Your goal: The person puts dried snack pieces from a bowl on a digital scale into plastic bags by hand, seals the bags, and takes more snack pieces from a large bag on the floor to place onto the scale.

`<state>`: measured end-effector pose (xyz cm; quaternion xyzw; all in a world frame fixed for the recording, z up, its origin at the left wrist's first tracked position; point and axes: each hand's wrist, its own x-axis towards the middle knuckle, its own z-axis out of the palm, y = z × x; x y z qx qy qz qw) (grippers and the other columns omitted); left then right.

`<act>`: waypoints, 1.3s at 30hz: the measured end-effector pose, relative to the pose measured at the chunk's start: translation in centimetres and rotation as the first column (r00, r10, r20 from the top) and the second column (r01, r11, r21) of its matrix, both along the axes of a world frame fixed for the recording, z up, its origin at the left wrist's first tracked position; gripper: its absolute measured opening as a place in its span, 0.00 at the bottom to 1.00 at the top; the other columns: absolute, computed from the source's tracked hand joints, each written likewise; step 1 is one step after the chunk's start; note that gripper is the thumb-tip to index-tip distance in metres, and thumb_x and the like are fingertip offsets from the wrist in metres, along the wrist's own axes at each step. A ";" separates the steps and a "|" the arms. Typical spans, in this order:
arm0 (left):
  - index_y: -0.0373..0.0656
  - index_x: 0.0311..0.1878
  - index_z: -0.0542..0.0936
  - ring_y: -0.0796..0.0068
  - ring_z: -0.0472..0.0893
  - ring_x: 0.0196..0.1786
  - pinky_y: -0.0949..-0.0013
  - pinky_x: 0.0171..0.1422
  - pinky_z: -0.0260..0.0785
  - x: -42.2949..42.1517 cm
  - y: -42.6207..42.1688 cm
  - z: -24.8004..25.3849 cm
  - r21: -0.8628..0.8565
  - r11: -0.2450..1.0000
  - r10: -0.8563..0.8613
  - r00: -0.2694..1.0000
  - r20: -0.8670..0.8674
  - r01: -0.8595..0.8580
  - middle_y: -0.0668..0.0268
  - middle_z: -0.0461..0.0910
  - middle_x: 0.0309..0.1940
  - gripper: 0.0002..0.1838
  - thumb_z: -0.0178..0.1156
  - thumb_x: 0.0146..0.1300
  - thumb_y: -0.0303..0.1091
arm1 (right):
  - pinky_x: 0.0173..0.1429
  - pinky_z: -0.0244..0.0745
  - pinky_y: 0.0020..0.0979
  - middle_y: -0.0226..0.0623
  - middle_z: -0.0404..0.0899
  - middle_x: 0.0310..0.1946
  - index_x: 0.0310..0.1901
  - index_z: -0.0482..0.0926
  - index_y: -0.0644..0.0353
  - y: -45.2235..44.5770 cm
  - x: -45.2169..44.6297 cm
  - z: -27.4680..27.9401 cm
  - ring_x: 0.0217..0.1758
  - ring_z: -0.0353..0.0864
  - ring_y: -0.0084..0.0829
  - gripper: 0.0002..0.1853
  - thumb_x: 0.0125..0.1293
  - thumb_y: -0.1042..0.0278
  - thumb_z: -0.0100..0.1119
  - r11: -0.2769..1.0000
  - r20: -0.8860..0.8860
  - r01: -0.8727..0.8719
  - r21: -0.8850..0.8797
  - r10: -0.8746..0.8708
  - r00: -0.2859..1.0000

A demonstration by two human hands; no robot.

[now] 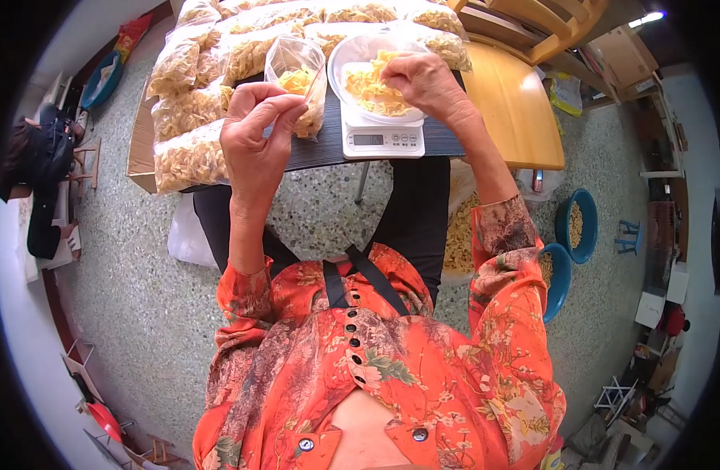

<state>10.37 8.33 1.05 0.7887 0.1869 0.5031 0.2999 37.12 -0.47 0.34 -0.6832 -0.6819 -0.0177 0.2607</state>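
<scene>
My left hand [259, 137] is closed in a pinch at the near side of an open clear plastic bag [285, 53], its fingertips on the plastic. Yellow, curly dried pieces [295, 81] lie in that bag. Over a round white bowl [340, 55], the fingers of my right hand [430, 82] close on some of the same yellow pieces [368, 84]. How many pieces are between them is hidden. The bowl rests on a white digital kitchen scale [385, 141], whose display digits are too small to read surely.
Filled bags [189, 153] line the left and back of the dark table [328, 153]. A yellow wooden stool or chair seat [512, 110] adjoins it at right. Blue basins [577, 225] and a large bag of pieces [460, 235] stand on the floor. Another person [46, 164] sits far left.
</scene>
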 end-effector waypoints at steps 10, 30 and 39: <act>0.37 0.39 0.88 0.72 0.81 0.41 0.71 0.45 0.75 0.0 -0.2 0.1 0.025 1.000 0.000 0.999 -0.038 0.001 0.64 0.80 0.37 0.07 0.71 0.57 0.19 | 0.58 0.78 0.39 0.44 0.82 0.45 0.54 0.85 0.49 -0.6 0.3 0.2 0.50 0.84 0.43 0.20 0.58 0.69 0.70 0.994 0.149 0.042 -0.098 -0.027 0.988; 0.40 0.41 0.88 0.70 0.82 0.49 0.69 0.54 0.74 0.1 -0.2 0.3 -0.029 0.999 -0.025 0.996 -0.085 0.022 0.63 0.83 0.45 0.07 0.71 0.59 0.21 | 0.39 0.83 0.23 0.33 0.85 0.29 0.46 0.85 0.64 -0.1 1.8 0.5 0.30 0.85 0.20 0.09 0.66 0.71 0.65 0.978 -0.686 0.207 0.015 -0.141 0.714; 0.41 0.40 0.87 0.63 0.84 0.47 0.65 0.47 0.78 0.9 0.3 -0.6 0.007 0.999 -0.051 0.996 -0.074 0.052 0.58 0.81 0.46 0.07 0.70 0.58 0.20 | 0.47 0.88 0.26 0.35 0.85 0.36 0.45 0.82 0.66 -0.3 2.1 0.8 0.37 0.86 0.24 0.07 0.68 0.76 0.68 0.931 -0.989 0.343 0.128 0.144 -0.020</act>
